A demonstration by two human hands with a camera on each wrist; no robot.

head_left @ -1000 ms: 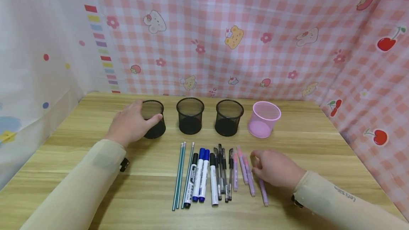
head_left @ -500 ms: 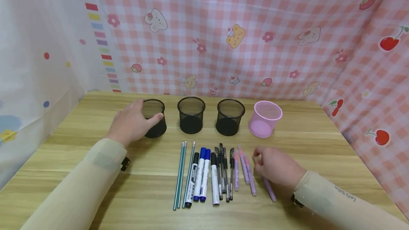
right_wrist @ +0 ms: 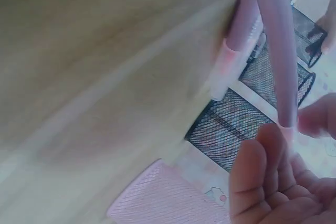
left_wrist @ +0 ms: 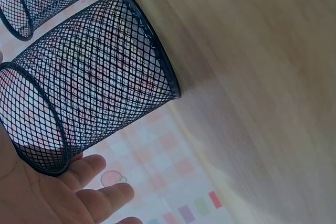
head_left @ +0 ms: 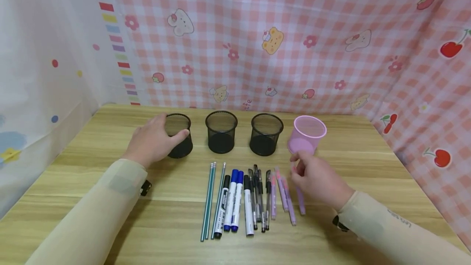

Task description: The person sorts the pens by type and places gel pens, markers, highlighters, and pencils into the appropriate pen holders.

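My left hand (head_left: 149, 141) holds the leftmost black mesh pen cup (head_left: 181, 147) at its rim, the thumb across the near side. In the left wrist view the cup (left_wrist: 100, 66) stands between thumb and fingers. My right hand (head_left: 319, 178) pinches a purple highlighter (head_left: 300, 200) by its pink end, between thumb and fingertips. This highlighter (right_wrist: 278, 51) slants past the fingers in the right wrist view. Just behind the right hand stands the pink mesh cup (head_left: 299, 145). Several similar purple highlighters (head_left: 288, 205) lie left of that hand.
Two more black mesh cups (head_left: 221, 142) (head_left: 263, 144) stand between the held cup and the pink one. In front lie teal pencils (head_left: 208, 203), white markers (head_left: 231, 203) and black gel pens (head_left: 259, 191). Patterned cloth (head_left: 235, 32) hangs behind the wooden table (head_left: 165, 224).
The right hand has moved up and away toward the pink cup, bringing the highlighter off its place on the right of the row. The left hand stays on its cup.
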